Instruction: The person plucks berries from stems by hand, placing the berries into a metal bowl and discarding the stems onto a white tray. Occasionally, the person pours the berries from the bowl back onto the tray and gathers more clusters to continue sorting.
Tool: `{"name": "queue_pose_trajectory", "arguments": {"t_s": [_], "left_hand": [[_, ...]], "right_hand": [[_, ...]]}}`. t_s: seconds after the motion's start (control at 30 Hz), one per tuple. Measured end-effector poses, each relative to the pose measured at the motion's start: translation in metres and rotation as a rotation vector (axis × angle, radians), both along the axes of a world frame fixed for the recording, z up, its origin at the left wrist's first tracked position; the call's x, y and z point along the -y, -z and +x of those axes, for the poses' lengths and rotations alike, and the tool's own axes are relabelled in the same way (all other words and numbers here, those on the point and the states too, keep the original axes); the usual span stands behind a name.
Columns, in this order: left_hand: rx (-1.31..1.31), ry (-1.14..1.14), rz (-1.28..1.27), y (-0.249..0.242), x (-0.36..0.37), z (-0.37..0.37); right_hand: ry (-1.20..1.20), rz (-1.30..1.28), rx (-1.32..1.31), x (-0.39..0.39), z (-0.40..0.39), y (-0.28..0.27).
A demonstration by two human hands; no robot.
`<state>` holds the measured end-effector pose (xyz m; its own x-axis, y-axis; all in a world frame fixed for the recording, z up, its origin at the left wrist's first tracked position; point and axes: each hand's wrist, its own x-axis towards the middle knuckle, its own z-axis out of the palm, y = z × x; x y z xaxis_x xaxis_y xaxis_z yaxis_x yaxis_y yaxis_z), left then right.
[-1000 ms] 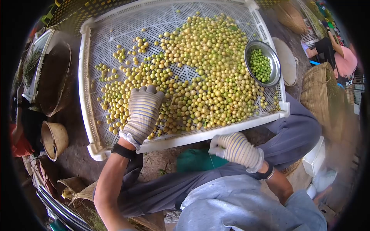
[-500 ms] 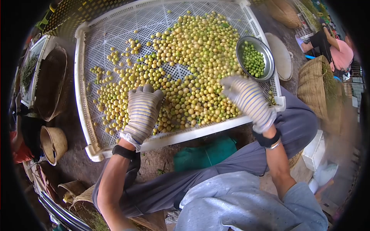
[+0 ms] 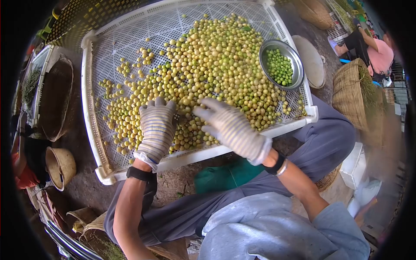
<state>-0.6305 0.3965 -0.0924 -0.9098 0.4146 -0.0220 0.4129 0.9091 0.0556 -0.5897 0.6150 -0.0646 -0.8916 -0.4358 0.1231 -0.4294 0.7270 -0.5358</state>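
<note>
A white mesh tray [image 3: 89, 104] holds a spread of round yellow-green fruits [image 3: 225, 52]. My left hand [image 3: 157, 125], in a striped glove, rests palm down on the fruits near the tray's front edge; its fingertips are partly sunk among them. My right hand [image 3: 229, 125], in a matching glove, is over the fruits to the right of it, fingers apart and pointing left, with nothing visible in them. At the tray's right side sits a metal bowl [image 3: 298, 65] with small green fruits [image 3: 278, 67] inside.
A wicker basket [image 3: 349, 95] and a round pale lid [image 3: 311, 65] stand to the right, with a seated person [image 3: 380, 56] beyond. On the left are a dark oval basket [image 3: 56, 99] and a tan bucket [image 3: 60, 167]. Green cloth [image 3: 225, 175] lies below the tray.
My right hand has swung left from beside the metal bowl to near my left hand. My left hand has stayed in nearly the same place. The view has shifted slightly.
</note>
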Motion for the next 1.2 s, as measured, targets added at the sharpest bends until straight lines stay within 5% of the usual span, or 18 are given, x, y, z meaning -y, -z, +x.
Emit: {"name": "queue_pose_trajectory", "arguments": {"t_s": [0.03,0.13,0.2,0.3,0.4,0.6,0.67,0.73,0.93,1.0,1.07,1.1,1.2], "left_hand": [[-0.022,0.000,0.014,0.000,-0.001,0.001],[-0.024,-0.009,0.021,0.002,-0.001,0.001],[-0.011,-0.004,0.016,0.003,-0.003,-0.001],[-0.040,0.009,0.013,0.009,-0.008,-0.004],[-0.091,0.041,-0.083,0.011,-0.010,-0.006],[-0.155,-0.015,-0.071,0.023,-0.004,-0.011],[-0.118,-0.045,0.018,0.011,0.000,-0.013],[0.049,-0.129,0.653,0.003,0.009,-0.013],[0.468,-0.357,1.002,-0.017,0.007,0.000],[0.479,-0.335,1.077,-0.013,0.005,0.014],[0.373,-0.229,1.035,-0.010,0.000,0.025],[0.264,-0.060,0.817,-0.013,0.004,0.037],[0.198,-0.077,0.492,-0.016,-0.009,0.046]], "right_hand": [[0.066,0.044,0.159,-0.016,0.005,-0.005],[0.416,0.377,-0.016,-0.069,0.021,0.004],[0.468,0.485,0.093,-0.081,0.021,0.011],[0.494,0.313,0.337,-0.064,0.009,0.013],[0.211,0.013,0.126,-0.049,0.014,0.042],[0.345,-0.152,0.080,-0.068,0.015,0.032],[0.369,-0.176,0.019,-0.071,0.014,0.025],[0.347,-0.235,0.011,-0.071,0.012,0.017],[0.254,-0.356,0.126,-0.037,-0.004,0.022],[0.199,-0.040,0.101,-0.023,-0.009,0.023],[0.174,0.097,0.099,-0.012,-0.017,0.027],[0.160,0.152,0.109,-0.008,-0.018,0.027],[0.098,0.219,0.151,-0.004,-0.019,0.029]]}}
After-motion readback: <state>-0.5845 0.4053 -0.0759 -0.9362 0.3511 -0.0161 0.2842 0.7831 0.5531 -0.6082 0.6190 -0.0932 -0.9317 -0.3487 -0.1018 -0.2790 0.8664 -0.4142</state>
